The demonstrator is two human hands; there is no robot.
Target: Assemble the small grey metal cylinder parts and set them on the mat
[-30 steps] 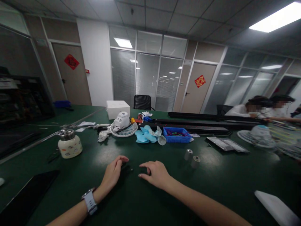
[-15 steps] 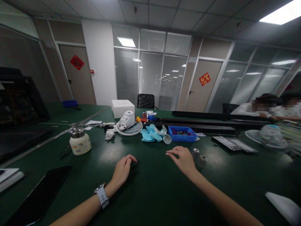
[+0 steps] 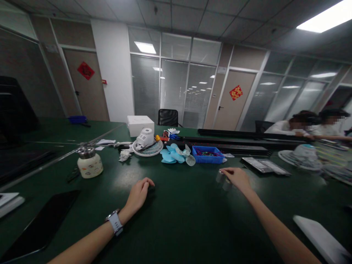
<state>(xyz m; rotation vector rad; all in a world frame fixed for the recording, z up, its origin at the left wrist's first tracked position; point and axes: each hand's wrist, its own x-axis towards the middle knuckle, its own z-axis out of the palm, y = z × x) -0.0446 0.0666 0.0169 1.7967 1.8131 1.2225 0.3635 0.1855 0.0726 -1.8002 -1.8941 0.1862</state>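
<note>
My left hand (image 3: 138, 193) rests low over the green table, its fingers loosely bent and holding nothing that I can see. A watch (image 3: 114, 222) is strapped on that wrist. On the right, my right hand (image 3: 238, 178) has thumb and forefinger pinched at the top of a small metal cylinder (image 3: 219, 176). A second metal cylinder (image 3: 227, 185) stands just in front of it, under the hand and partly covered. Both cylinders are upright on the table. Fine detail at the fingertips is too small to make out.
Light-blue fan blades (image 3: 176, 154), a blue tray (image 3: 208, 158) of small parts and a white fan body (image 3: 147, 142) lie ahead. A cream jar (image 3: 90, 167) and a black panel (image 3: 41, 223) are at left. Flat metal-cased units (image 3: 264, 165) lie at right; two people sit beyond.
My right hand has moved right, from bare table to the cylinders, fingertips now at the top of one. My left hand has hardly moved. The view has turned slightly right.
</note>
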